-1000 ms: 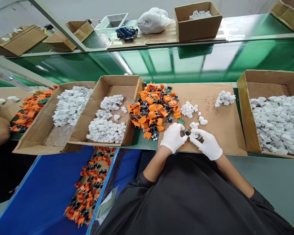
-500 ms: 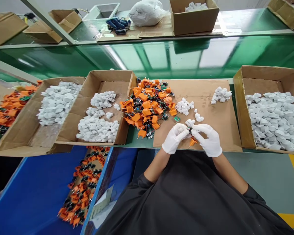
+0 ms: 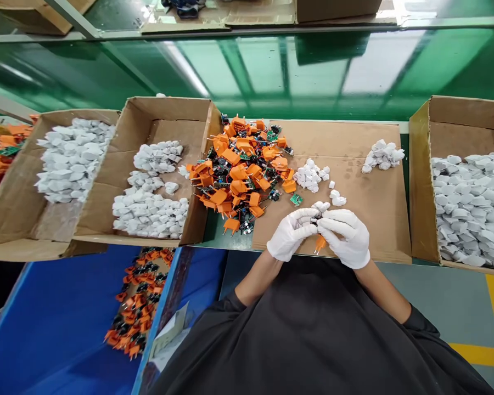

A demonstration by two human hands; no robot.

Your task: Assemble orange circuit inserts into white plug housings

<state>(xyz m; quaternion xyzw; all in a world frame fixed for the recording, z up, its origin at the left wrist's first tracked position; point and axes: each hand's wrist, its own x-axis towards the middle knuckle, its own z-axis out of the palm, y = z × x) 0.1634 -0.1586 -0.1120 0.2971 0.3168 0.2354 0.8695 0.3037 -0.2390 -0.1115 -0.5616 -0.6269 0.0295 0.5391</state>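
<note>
My left hand (image 3: 290, 235) and my right hand (image 3: 346, 237), both in white gloves, meet over the front of a cardboard sheet (image 3: 366, 214). Their fingers are closed on a small dark circuit board (image 3: 315, 219), mostly covered by the gloves. An orange two-pin plug (image 3: 320, 244) hangs below it, pins downward. Just beyond my fingertips is a white lump (image 3: 321, 206); whether it touches the board, I cannot tell. Farther back lie more white lumps (image 3: 310, 175) and a loose green circuit board (image 3: 296, 199). To the left rises a heap of orange plugs with boards (image 3: 239, 175).
Two cardboard boxes of white pieces, a near-left box (image 3: 197, 219) and a far-left box (image 3: 28, 230), flank the heap. A right-hand box (image 3: 422, 181) holds more. Another white pile (image 3: 382, 155) sits on the sheet. Below left, a blue bin (image 3: 66, 318) contains orange plugs.
The view has tilted down and come closer. My hands remain together at the board, with the right fingers now folded farther over it. The hanging plug has swung slightly left.
</note>
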